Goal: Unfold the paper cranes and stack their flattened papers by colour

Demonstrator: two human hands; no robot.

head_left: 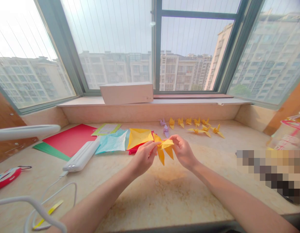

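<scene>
A folded yellow paper crane (166, 149) hangs in the air above the marble counter (164, 191), held between both my hands. My left hand (143, 157) pinches its left side with fingers closed. My right hand (183, 151) pinches the right wing from the other side. Just behind the crane lies a stack of coloured paper sheets, with a yellow sheet (138, 137) on top of a red one.
Several finished yellow cranes (201, 126) and two purple ones (164, 127) stand at the back. Red paper (71, 139), green and light blue sheets (112, 142) lie at left, beside a white power bank (80, 156) with its cable. A cardboard box (127, 93) sits on the windowsill.
</scene>
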